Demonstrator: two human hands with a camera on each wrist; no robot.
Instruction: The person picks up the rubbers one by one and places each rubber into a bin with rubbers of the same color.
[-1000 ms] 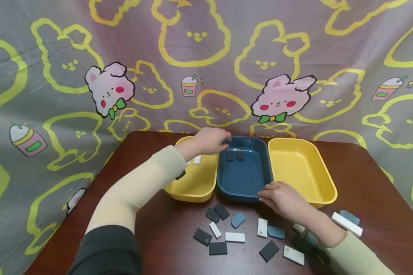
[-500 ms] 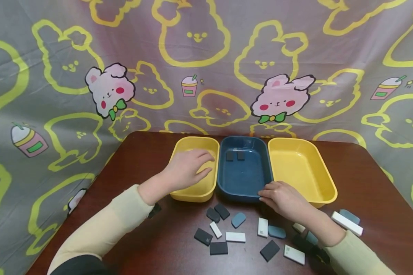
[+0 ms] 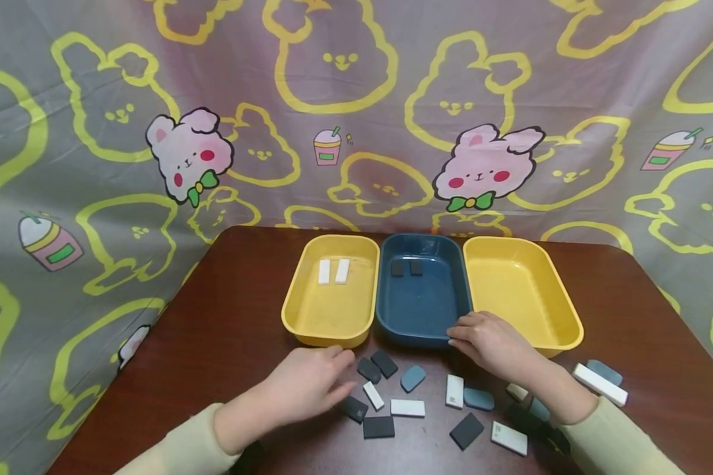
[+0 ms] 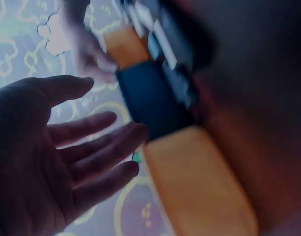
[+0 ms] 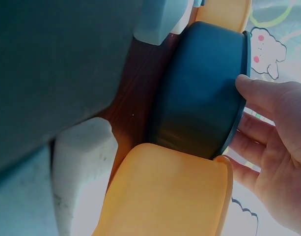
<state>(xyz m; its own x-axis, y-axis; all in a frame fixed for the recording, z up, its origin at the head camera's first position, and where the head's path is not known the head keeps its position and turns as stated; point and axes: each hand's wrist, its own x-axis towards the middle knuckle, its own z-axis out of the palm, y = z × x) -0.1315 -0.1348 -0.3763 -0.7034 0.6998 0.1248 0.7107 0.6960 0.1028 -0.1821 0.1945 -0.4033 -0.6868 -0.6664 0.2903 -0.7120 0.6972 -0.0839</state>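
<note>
Glossy, smooth plastic noted on blue tray (image 3: pixel 422 310), left yellow tray (image 3: pixel 333 313) and right yellow tray (image 3: pixel 513 303); polished, wood-like finish shown by table (image 3: pixel 243 284); backdrop (image 3: pixel 356 79) seen as creased, faintly shiny cloth; matt faces presented by dark blocks (image 3: pixel 379 427)

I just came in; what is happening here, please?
A person's right hand grips the rim of a dark blue oblong plastic tray. The empty left hand is near flat dark rectangular blocks on the brown table. Two dark blocks lie inside the tray, two white oblong ones inside the left yellow oblong tray.
</note>
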